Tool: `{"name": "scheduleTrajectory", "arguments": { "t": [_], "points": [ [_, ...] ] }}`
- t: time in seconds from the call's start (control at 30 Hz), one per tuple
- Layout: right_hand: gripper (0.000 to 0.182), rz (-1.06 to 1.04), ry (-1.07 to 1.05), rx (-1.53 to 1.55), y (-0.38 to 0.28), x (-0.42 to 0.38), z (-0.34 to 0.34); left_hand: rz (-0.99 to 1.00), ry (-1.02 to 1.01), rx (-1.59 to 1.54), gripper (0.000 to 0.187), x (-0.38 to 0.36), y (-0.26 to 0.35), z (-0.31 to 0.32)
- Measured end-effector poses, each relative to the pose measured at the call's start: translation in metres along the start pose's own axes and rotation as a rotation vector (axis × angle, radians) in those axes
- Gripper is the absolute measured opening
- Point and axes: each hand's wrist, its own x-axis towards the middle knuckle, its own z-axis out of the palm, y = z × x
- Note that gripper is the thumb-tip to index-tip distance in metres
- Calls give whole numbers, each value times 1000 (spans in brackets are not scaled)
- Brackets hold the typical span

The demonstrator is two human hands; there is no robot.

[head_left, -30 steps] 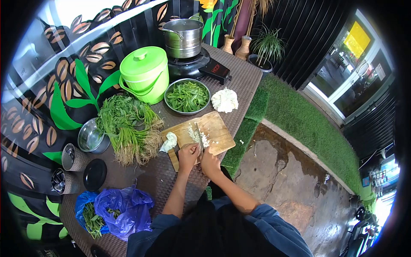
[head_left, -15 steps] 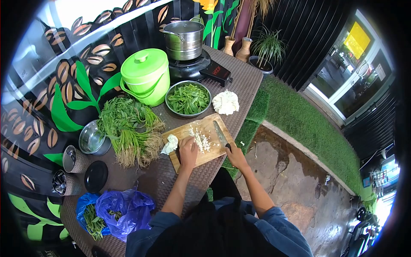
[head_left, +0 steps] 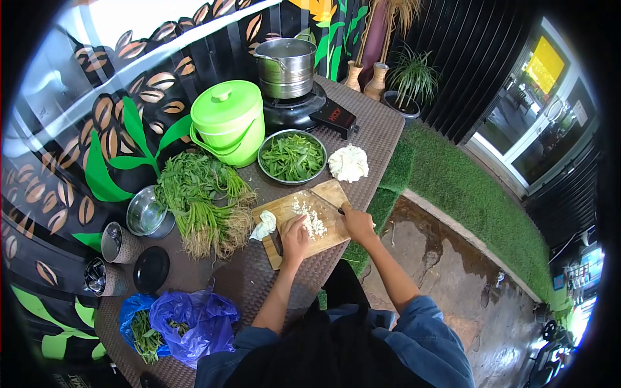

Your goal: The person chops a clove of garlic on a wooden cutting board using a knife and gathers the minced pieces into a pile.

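Note:
My right hand (head_left: 358, 225) grips a knife (head_left: 328, 202) by its dark handle, over the right side of a wooden cutting board (head_left: 331, 191). The blade points away and to the left, seen nearly edge-on. On the board, chopped white bits (head_left: 312, 220), perhaps garlic, lie in a loose strip. My left hand (head_left: 295, 239) rests on the board against the near left side of these bits, fingers bent and close together; whatever is under them is hidden. A crumpled white piece (head_left: 264, 226) lies at the board's left edge, beside my left hand.
Behind the board stand a bowl of cut greens (head_left: 292, 157), a white crumpled heap (head_left: 348, 163), a lime-green lidded bucket (head_left: 228, 123) and a steel pot (head_left: 285, 71) on a stove (head_left: 294, 110). Rooted greens (head_left: 200, 200), a metal bowl (head_left: 150, 213) and blue bags (head_left: 194, 323) lie left.
The knife has swung from lying flat toward the board's far side to slanting left, its blade now edge-on. My right hand has turned with it. The whole view has shifted slightly.

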Motion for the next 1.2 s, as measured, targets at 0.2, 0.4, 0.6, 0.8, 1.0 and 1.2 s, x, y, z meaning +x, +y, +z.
{"name": "scheduleTrajectory", "arguments": {
  "t": [0.2, 0.4, 0.6, 0.8, 1.0, 1.2],
  "points": [
    [21, -120, -24, -67, -5, 20, 3, -160, 21, -218, 28, 2, 8, -8],
    [22, -208, 44, -92, 4, 3, 1, -120, 167, 23, 29, -3, 0, -8],
    [19, 38, 43, -24, 2, -42, -5, -252, 53, 70, 39, -1, -10, -2],
    [24, 197, 21, 220, -13, -62, 11, -189, -149, 39, 28, 7, -14, 2],
    [29, 194, -44, 239, -53, -60, 12, -260, -159, -150, 24, -11, -13, 14],
    [35, 98, -213, 133, -71, -49, -4, -88, -50, -29, 23, -13, -4, 7]
  ]
}}
